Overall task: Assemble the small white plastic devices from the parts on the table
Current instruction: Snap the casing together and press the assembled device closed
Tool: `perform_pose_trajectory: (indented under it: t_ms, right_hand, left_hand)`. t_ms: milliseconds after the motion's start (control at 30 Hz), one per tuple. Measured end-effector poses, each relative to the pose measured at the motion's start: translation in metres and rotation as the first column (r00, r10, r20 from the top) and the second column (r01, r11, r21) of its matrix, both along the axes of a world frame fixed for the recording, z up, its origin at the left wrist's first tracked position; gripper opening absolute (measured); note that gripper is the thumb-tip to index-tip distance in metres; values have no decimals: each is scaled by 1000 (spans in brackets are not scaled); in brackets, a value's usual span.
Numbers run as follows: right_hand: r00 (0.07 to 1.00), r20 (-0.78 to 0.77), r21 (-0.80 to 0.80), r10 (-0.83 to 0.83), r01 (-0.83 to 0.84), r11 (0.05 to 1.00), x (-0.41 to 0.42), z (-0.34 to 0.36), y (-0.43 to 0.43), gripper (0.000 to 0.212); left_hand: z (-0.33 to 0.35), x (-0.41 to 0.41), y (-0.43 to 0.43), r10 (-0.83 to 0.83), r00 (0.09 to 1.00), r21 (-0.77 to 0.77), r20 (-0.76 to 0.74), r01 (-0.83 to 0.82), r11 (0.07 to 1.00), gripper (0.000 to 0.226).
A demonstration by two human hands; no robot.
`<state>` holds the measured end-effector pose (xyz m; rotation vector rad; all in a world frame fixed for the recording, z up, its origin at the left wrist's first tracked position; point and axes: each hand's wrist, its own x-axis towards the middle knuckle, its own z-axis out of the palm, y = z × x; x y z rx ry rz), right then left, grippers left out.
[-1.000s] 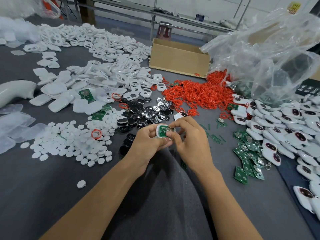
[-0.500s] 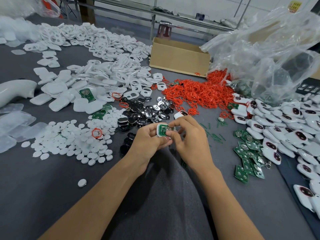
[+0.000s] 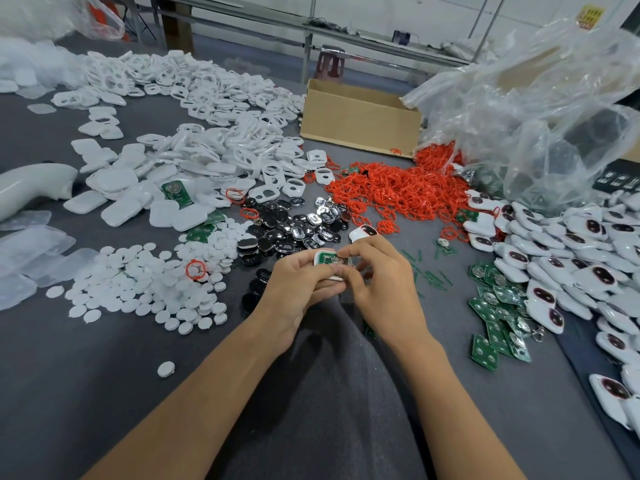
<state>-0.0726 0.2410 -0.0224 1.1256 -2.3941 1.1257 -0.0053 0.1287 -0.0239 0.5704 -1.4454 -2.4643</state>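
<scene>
Your left grip (image 3: 294,289) curls round a small rounded white plastic shell (image 3: 318,259) with a flat green circuit board (image 3: 327,257) seated inside, held just above the grey cloth-covered table (image 3: 86,393). Your right grip (image 3: 384,289) pinches its right end. Thin red rubbery rings (image 3: 398,192) lie heaped beyond, and flat white discs (image 3: 138,289) lie to the left.

The fingertips (image 3: 343,253) of the right hand (image 3: 384,284) crept further across the green circuit board (image 3: 325,259) seated in the small white plastic shell (image 3: 316,260).

Bright, even overhead light, soft shadows; glare on plastic bag (image 3: 540,109); wide-angle bending at edges; slight softness throughout.
</scene>
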Motion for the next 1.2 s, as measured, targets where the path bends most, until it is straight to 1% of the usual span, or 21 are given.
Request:
perform_pose_trajectory:
  t_ms: [133, 300, 467, 667, 833, 933, 1033, 1133, 1200]
  right_hand:
    - [1000, 11, -20, 24, -24, 1000, -1, 0, 1, 12]
    - [998, 28, -16, 48, -48, 999, -1, 0, 2, 14]
    - [999, 24, -10, 44, -44, 999, -2, 0, 2, 14]
    - [997, 54, -19, 52, -51, 999, -2, 0, 3, 15]
    - [999, 37, -21, 31, -31, 999, -1, -1, 0, 17]
    - [998, 56, 0, 26, -26, 1000, 0, -2, -1, 17]
    - [996, 84, 18, 8, -10, 1000, -3, 7, -4, 13]
    - [997, 56, 23, -46, 44, 999, -12, 26, -21, 10]
    - [999, 22, 92, -35, 32, 995, -19, 40, -46, 10]
  left_hand:
    - [-1, -1, -1, 7, 1000, 16, 2, -7, 1000, 19]
    - [-4, -1, -1, 36, 999, -13, 5, -35, 999, 19]
    - [-6, -1, 1, 40, 999, -41, -8, -40, 998, 15]
    - [-6, -1, 2, 52, 998, -66, -16, -53, 996, 16]
    - [-5, 0, 2, 52, 998, -70, -20, -53, 996, 18]
    - [-5, 1, 3, 64, 998, -77, -16, -65, 995, 18]
    - [-4, 1, 3, 81, 997, -79, -10, -82, 993, 18]
    - [-5, 1, 3, 96, 995, -61, -17, -97, 993, 21]
    - [-4, 0, 5, 103, 994, -45, -25, -104, 994, 23]
